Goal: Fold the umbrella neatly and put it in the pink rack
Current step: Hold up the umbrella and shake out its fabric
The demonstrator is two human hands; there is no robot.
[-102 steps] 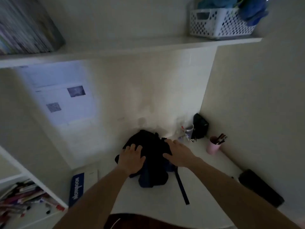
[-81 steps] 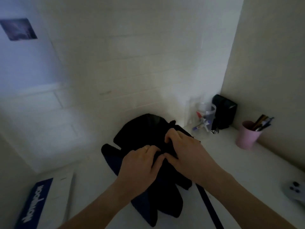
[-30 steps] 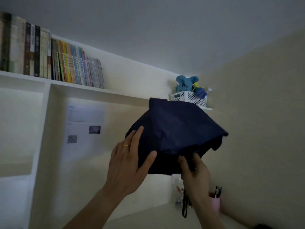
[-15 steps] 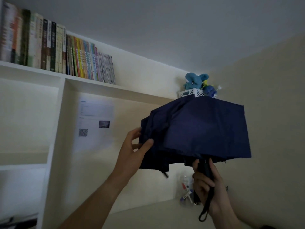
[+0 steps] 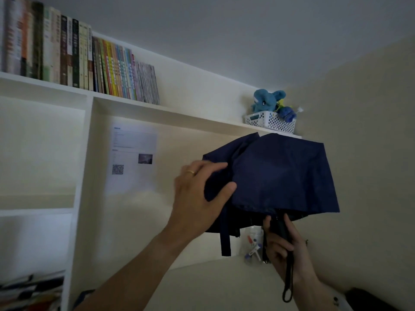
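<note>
A dark navy folding umbrella is held up in the air in front of me, its canopy collapsed and hanging loose. My right hand grips the black handle below the canopy, with the wrist loop dangling under it. My left hand grasps the canopy's left side, thumb in front and fingers over the cloth. A closing strap hangs from the lower edge. No pink rack is in view.
A white shelf runs overhead with a row of books and a white basket with blue plush toys. A paper sheet hangs on the wall. A clear cup of small items stands on the desk behind the umbrella.
The umbrella was lifted off the desk and raised overhead. In the last half second my left hand moved from the canopy's edge to close around its left side; the right hand keeps the handle.
</note>
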